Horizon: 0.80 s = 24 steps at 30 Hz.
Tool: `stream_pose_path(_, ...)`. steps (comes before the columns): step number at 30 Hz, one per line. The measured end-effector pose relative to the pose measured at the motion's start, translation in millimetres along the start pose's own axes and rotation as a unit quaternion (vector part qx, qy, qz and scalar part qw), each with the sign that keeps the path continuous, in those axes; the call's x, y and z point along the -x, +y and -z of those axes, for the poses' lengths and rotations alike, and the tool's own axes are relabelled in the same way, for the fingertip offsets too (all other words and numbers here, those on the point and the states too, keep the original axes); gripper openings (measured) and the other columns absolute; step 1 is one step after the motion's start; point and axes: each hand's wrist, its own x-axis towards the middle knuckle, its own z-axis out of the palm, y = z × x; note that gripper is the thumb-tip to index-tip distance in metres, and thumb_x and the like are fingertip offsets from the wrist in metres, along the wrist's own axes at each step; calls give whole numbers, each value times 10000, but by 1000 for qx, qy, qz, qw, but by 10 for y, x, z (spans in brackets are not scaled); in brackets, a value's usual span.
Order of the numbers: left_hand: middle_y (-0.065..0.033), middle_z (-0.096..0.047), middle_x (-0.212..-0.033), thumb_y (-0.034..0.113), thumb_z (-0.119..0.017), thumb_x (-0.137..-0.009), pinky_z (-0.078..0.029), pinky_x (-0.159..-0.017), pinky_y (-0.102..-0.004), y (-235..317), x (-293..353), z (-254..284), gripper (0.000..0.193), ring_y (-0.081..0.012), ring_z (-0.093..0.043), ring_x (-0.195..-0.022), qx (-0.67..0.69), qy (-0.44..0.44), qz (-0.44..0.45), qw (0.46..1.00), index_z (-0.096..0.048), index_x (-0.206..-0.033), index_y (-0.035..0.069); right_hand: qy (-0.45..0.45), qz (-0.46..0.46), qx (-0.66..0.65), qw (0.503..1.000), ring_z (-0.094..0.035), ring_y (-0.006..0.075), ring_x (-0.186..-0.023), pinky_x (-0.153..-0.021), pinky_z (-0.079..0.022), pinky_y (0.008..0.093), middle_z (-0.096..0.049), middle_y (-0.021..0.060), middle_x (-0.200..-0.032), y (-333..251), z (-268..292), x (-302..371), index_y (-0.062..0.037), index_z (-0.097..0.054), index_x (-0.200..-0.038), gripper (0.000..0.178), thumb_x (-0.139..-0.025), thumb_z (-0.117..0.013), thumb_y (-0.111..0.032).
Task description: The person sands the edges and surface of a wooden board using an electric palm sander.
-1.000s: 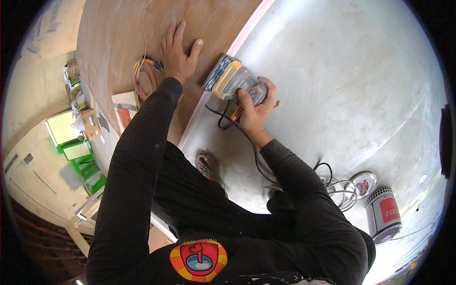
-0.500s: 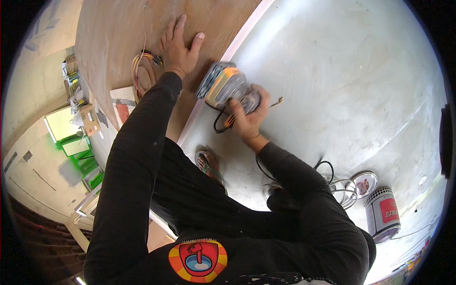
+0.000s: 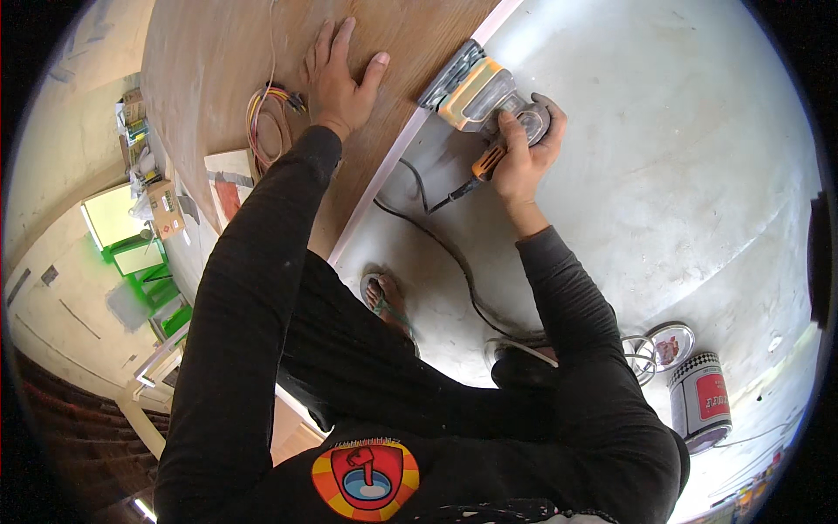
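Observation:
My right hand [image 3: 528, 153] is wrapped around the rounded grey grip of an orange and grey electric sander [image 3: 482, 98]. The sander is tipped on its side, its pad against the pale edge [image 3: 388, 166] of a large brown wooden board [image 3: 401, 52]. From its orange tail a black cord [image 3: 449, 249] runs down toward my legs. My left hand [image 3: 343, 87] lies flat on the board's face, fingers spread, holding nothing. Close to its left, a coil of thin coloured wires [image 3: 264, 122] rests on the board.
At lower right on the grey floor [image 3: 681, 175] stands a paint can [image 3: 701, 402], with a round lid [image 3: 670, 343] beside it. My sandalled foot [image 3: 386, 301] is near the board's edge. Cardboard boxes [image 3: 164, 210] and green-edged panels [image 3: 144, 262] lie far left.
My right hand has slid the sander up and to the right along the board's edge. More of the black cord now shows, stretched out. My left hand has shifted only slightly.

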Motion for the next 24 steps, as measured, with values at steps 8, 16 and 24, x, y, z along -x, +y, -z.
stream_pose_path(8, -228, -371, -1543, 516, -640, -901, -207, -1173, -526, -90, 11, -11, 728, -409, -333, -1412, 7, 3, -11, 1000, -457, -1481, 117, -80, -60, 5, 995, -498, 189, -1055, -929, -444, 341, -502, 117, -1152, 263, -67, 1206, 7, -428, -1311, 613, -848, -781, -181)
stream_pose_path(16, -213, -386, -1537, 517, -639, -898, -211, -1168, -538, -49, -12, -47, 719, -397, -330, -1415, 7, 12, -7, 1000, -470, -1473, 119, -25, -255, -155, 954, -548, 133, -889, -752, -503, 288, -552, 82, -1038, -45, -127, 887, -26, -404, -1267, 458, -935, -703, -131)
stream_pose_path(24, -210, -378, -1545, 529, -628, -901, -215, -1171, -530, -48, 8, -54, 727, -399, -329, -1418, -13, 7, -7, 1000, -466, -1476, 115, -29, -275, -104, 955, -562, 136, -847, -701, -510, 293, -566, 86, -1012, 57, -158, 1158, -23, -403, -1242, 451, -936, -705, -161)
